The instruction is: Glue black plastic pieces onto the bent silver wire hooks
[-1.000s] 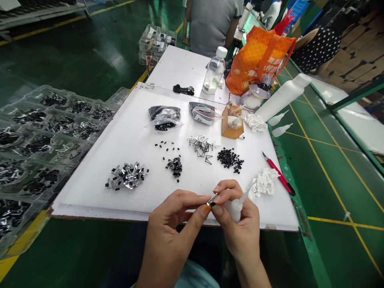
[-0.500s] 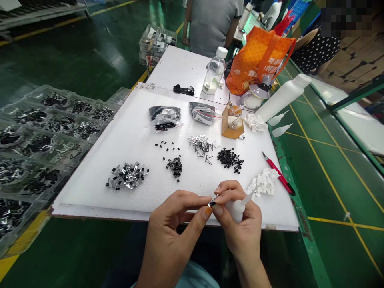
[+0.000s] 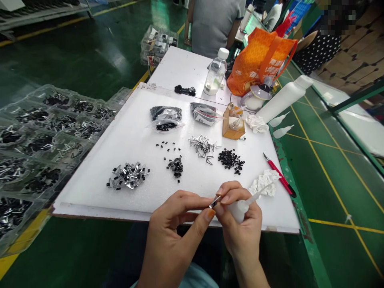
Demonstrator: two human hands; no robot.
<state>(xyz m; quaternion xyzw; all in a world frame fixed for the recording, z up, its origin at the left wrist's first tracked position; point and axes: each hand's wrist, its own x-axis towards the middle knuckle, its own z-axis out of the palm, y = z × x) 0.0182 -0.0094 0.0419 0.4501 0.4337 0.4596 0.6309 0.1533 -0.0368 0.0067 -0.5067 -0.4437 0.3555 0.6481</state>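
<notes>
My left hand [image 3: 177, 224] and my right hand [image 3: 240, 224] meet at the near edge of the white foam board [image 3: 126, 140]. Both pinch a small metal clip with a black piece [image 3: 213, 202] between thumb and fingertips. My right hand also grips a small white squeeze bottle [image 3: 240, 209], its thin nozzle pointing up and right. On the board lie a heap of finished silver-and-black parts [image 3: 129, 180], a little pile of black pieces [image 3: 176, 166], bent wire clips [image 3: 201, 145] and another pile of black pieces [image 3: 231, 160].
A red craft knife [image 3: 279, 176] and crumpled white tissue [image 3: 265, 183] lie at the right edge. Two plastic bags [image 3: 165, 118], a small cardboard box [image 3: 232, 124], a water bottle [image 3: 215, 72], a large white bottle [image 3: 283, 98] and an orange bag [image 3: 261, 60] stand further back. Clear trays of parts [image 3: 45, 140] fill the left. A person in grey [image 3: 214, 22] stands beyond.
Both hands stay pinched on the small part and barely move. The squeeze bottle's nozzle has tilted slightly more to the right. The view has shifted a little.
</notes>
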